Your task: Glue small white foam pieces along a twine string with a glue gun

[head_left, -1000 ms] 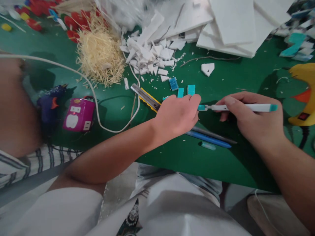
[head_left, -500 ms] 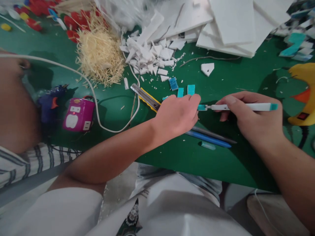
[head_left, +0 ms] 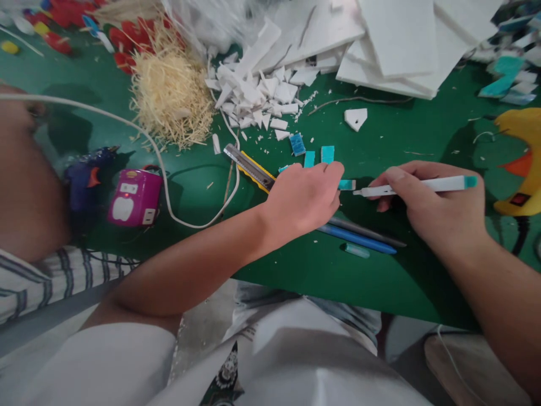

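The right hand (head_left: 439, 197)'s fingers grasp a white marker (head_left: 443, 184) with a teal end, its tip just beside the bare end of a teal strip (head_left: 347, 184); contact cannot be told. The left hand (head_left: 306, 192)'s fingers are curled closed on that strip, hiding most of it, above the near edge of a green counter (head_left: 296, 265).

Between that hand and the near edge lie a blue pen (head_left: 363, 237), a dark pencil (head_left: 376, 233) and a translucent cap (head_left: 357, 250). Beyond the knuckles are teal pieces (head_left: 327, 154) and a blue piece (head_left: 297, 144); a yellow cutter (head_left: 251, 169) lies partly under the hand.

Farther out, crumbs speckle the surface. White scraps (head_left: 257, 98), foam sheets (head_left: 406, 39) and pale shavings (head_left: 171, 93) crowd the far side. A yellow glue gun (head_left: 522, 163) lies towards the right edge; towards the left stand a magenta box (head_left: 136, 197) and a dark blue glue gun (head_left: 82, 186). Past the near-left corner shows a person's striped clothing (head_left: 74, 276); grey floor (head_left: 207, 313) shows below.
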`<state>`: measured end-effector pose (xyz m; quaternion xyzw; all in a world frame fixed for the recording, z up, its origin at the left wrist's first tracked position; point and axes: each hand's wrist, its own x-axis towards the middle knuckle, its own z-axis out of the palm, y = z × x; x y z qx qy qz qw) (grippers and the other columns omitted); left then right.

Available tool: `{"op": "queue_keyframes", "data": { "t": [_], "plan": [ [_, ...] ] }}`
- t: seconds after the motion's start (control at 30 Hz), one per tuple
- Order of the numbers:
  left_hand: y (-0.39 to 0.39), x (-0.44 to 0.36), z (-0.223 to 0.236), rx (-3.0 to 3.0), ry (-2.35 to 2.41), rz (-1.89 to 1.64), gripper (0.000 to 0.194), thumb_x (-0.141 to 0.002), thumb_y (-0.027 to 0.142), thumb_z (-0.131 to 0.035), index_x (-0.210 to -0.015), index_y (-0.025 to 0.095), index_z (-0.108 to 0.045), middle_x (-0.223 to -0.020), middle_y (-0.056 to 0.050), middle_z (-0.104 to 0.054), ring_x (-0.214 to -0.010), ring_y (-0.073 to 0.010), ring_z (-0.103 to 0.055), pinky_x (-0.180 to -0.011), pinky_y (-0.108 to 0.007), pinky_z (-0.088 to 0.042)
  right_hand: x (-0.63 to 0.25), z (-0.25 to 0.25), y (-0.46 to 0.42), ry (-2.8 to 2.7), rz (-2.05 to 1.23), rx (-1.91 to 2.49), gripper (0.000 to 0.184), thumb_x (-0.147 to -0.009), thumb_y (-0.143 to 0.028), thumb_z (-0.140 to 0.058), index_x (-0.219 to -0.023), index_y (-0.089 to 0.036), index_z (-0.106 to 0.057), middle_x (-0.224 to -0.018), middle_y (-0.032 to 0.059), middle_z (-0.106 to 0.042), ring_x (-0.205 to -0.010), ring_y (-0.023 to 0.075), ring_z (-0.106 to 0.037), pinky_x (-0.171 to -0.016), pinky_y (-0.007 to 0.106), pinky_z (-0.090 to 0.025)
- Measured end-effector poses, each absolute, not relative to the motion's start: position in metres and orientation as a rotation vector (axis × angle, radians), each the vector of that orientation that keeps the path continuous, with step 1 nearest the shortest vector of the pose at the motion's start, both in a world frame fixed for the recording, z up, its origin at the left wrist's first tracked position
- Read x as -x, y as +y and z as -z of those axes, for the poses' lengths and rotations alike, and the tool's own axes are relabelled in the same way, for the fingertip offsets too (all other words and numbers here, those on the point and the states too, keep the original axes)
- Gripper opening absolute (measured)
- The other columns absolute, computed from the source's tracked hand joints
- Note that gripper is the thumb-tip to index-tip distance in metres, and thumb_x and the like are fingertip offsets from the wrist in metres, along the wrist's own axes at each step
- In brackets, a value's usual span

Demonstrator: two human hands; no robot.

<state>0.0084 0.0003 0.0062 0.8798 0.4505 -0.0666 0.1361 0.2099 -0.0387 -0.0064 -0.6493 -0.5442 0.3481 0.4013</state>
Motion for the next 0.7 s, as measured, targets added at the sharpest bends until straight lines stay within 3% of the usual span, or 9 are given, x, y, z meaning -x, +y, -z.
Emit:
{"op": "queue_keyframes", "data": {
  "t": [0.1,0.23,0.37,0.5,0.7],
  "plan": [
    [-0.0001,-0.0083,-0.0066,-2.548,1.309,0.201,0.021,-0.111,0.022,-0.05,-0.122,0.017,-0.068,-0.112,-0.007,-0.081,-0.091,-0.0268,-0.075,-0.073,-0.038,-0.043,-0.2095,0.0052,-0.0387,-1.352,-0.816,1.652,0.022,-0.09,-0.036,-0.075,-0.071,-0.028,-0.081,-0.058,-0.0006,-0.069,-0.053,0.0135,-0.061,-0.051,0.028,-0.046],
    [-0.0006,-0.0082,-0.0065,-2.542,1.301,0.202,0.021,-0.111,0.022,-0.05,-0.122,0.017,-0.068,-0.114,-0.007,-0.081,-0.092,-0.0267,-0.075,-0.073,-0.038,-0.043,-0.2114,0.0098,-0.0383,-1.378,-0.851,1.683,0.029,-0.092,-0.04,-0.076,-0.067,-0.026,-0.078,-0.053,-0.0005,-0.065,-0.046,0.0123,-0.054,-0.044,0.027,-0.039],
    [-0.0007,-0.0075,-0.0059,-2.556,1.296,0.194,0.022,-0.111,0.023,-0.049,-0.121,0.017,-0.068,-0.111,-0.008,-0.081,-0.089,-0.0264,-0.075,-0.071,-0.038,-0.042,-0.2124,0.0129,-0.0389,-1.376,-0.749,1.631,0.025,-0.095,-0.041,-0.075,-0.075,-0.027,-0.081,-0.059,-0.0005,-0.069,-0.052,0.0135,-0.061,-0.05,0.028,-0.047],
    [-0.0012,-0.007,-0.0044,-2.556,1.293,0.133,0.018,-0.109,0.021,-0.051,-0.116,0.017,-0.067,-0.109,-0.008,-0.082,-0.086,-0.024,-0.074,-0.069,-0.036,-0.04,-0.2094,0.0084,-0.0398,-1.376,-0.855,1.699,0.028,-0.091,-0.04,-0.075,-0.067,-0.026,-0.078,-0.054,-0.0002,-0.066,-0.047,0.0135,-0.056,-0.046,0.028,-0.044],
    [-0.0026,-0.0057,-0.0017,-2.565,1.289,0.083,0.017,-0.106,0.019,-0.052,-0.115,0.017,-0.067,-0.107,-0.008,-0.081,-0.084,-0.0237,-0.073,-0.07,-0.037,-0.043,-0.2073,0.0038,-0.0369,-1.334,-0.829,1.679,0.023,-0.088,-0.042,-0.079,-0.07,-0.026,-0.079,-0.057,0.0004,-0.068,-0.051,0.0146,-0.059,-0.048,0.028,-0.046]
  ]
}}
